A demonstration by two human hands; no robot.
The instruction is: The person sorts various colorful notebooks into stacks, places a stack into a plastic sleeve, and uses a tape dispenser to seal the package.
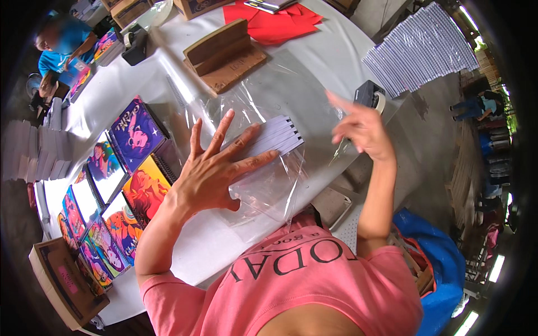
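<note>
My left hand [216,162] lies with fingers spread over a stack of notebooks [277,137], pressing clear plastic film [269,185] around it. White edges and black spiral bindings show at the stack's right end; the rest is under the hand. To the right, my right hand [364,134] is in the air, blurred by motion. Its index finger is stretched out and the others are partly bent. I see nothing held in it, though a shiny clear strip shows just below its fingertips. The black tape dispenser [369,94] stands right beside this hand.
Colourful spiral notebooks [137,134] cover the left side, near a cardboard box [61,280]. A wooden stand [224,56] and red sheets [274,25] lie at the far side. Wrapped stacks [423,50] stand far right. A person in blue [64,50] works far left.
</note>
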